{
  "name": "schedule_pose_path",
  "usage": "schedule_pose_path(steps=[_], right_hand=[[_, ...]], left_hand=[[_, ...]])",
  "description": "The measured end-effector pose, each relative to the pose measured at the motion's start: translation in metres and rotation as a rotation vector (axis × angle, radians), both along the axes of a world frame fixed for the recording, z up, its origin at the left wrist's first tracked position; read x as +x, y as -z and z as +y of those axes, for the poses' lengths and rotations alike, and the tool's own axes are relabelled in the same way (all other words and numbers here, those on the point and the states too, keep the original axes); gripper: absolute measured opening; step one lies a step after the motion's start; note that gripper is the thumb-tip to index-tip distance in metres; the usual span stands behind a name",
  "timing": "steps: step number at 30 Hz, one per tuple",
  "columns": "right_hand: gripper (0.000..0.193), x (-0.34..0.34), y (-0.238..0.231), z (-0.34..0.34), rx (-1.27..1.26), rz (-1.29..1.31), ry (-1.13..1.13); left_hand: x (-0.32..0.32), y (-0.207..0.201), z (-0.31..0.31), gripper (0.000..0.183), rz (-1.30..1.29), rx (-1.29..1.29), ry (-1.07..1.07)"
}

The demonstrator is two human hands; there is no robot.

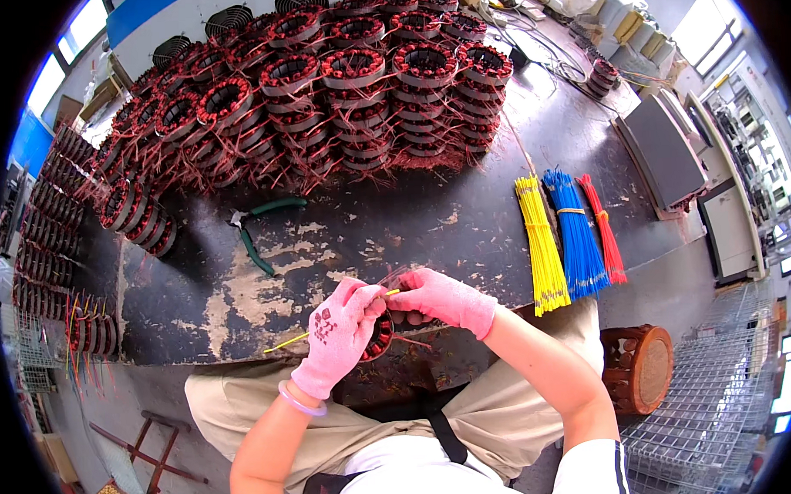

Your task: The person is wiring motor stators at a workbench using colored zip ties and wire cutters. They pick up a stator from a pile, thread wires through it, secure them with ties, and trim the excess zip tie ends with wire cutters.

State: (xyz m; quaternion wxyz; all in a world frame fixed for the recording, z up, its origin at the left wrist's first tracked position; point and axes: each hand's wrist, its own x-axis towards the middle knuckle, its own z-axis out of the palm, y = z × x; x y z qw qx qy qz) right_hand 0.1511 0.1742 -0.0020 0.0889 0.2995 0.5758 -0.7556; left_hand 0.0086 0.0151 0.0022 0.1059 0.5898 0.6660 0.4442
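Note:
Both my hands wear pink gloves and meet over my lap at the table's front edge. My left hand (337,332) is closed in a pinch on a yellow wire (286,344), whose tail sticks out to the left. The wire's other tip shows between the two hands, where my right hand (441,299) pinches it with bent fingers. Just below the fingers is a ring-shaped motor stator (380,342) with red windings, partly covered by my left hand. Thin reddish leads stick out of it; which of them lie inside my fingers is hidden.
Many stacked stators (355,100) fill the back and left of the worn dark table (368,222). Green-handled pliers (260,230) lie left of centre. Bundles of yellow (542,246), blue (576,232) and red wires (602,231) lie at right. A wooden drum-shaped stool (639,369) stands beside a wire-mesh cage (706,402).

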Motion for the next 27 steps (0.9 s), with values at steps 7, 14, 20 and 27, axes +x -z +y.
schedule_pose_path(steps=[7,14,20,27], right_hand=[[0.019,0.03,-0.006,-0.019,0.063,0.073,0.333],[0.024,0.064,-0.016,-0.043,0.834,0.003,0.292],[0.024,0.06,-0.023,-0.06,0.821,-0.078,-0.031],[0.016,0.067,-0.02,-0.063,1.719,0.218,-0.303]], left_hand=[[-0.002,-0.004,-0.002,0.023,0.083,-0.056,-0.021],[-0.008,-0.002,-0.003,0.021,0.093,-0.039,0.025],[-0.009,-0.002,-0.003,0.017,0.1,-0.029,0.041],[-0.018,-0.004,-0.005,0.03,0.131,-0.061,0.143]])
